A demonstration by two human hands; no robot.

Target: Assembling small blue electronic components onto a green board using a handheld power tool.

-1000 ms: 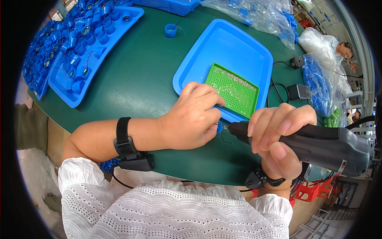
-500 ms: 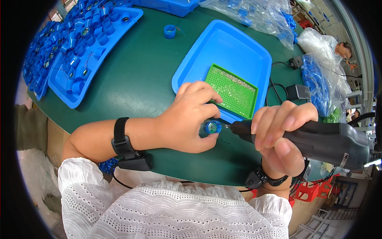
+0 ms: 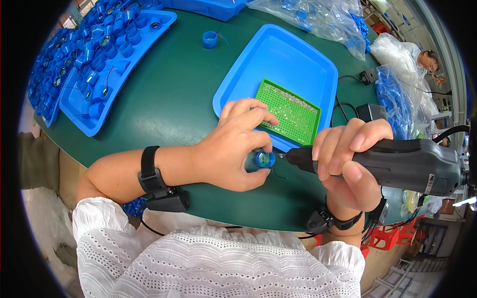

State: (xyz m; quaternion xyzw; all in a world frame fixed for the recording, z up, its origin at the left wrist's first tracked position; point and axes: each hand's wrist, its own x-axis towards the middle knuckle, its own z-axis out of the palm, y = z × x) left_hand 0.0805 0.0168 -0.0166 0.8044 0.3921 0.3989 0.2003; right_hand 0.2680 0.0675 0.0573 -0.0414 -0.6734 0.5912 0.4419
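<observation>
Blue, the small cup point(image 3: 265, 159) sits between the left hand's point(image 3: 228, 149) thumb and fingers — the right hand point(image 3: 348, 164) grips a dark power driver point(image 3: 412, 166), tip near the cup — a green tray point(image 3: 303, 135) beyond both hands.

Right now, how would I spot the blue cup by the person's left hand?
On the green table, find the large blue tray. Just off its near edge, the small blue cup sits between the thumb and fingers of the left hand. Unlike the heaped cups or the lone cup, it is at the tip of the black tool.
</observation>
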